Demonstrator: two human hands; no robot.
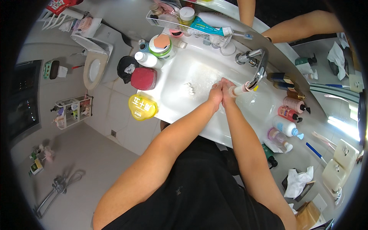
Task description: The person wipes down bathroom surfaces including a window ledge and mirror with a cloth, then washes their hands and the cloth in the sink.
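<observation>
Over the white washbasin (pixel 184 61), my left hand (pixel 216 93) and my right hand (pixel 228 87) are pressed together side by side. Their fingers point toward the far wall of the bowl and are partly hidden against each other. No object shows between them. The curved chrome faucet (pixel 263 67) hangs over my right hand, with a pale nozzle (pixel 243 88) at its tip. Clear water appears to run over my right hand and wrist. Wet ripples spread in the bowl, with a white frothy patch (pixel 189 89) left of my hands.
A yellow heart-shaped tub (pixel 143 107), a dark red container (pixel 144 78) and a white bottle (pixel 148 59) line the left rim. A wire basket (pixel 188 28) of toiletries sits behind the bowl. Several pump bottles (pixel 284 126) stand right. A toilet (pixel 93 70) is far left.
</observation>
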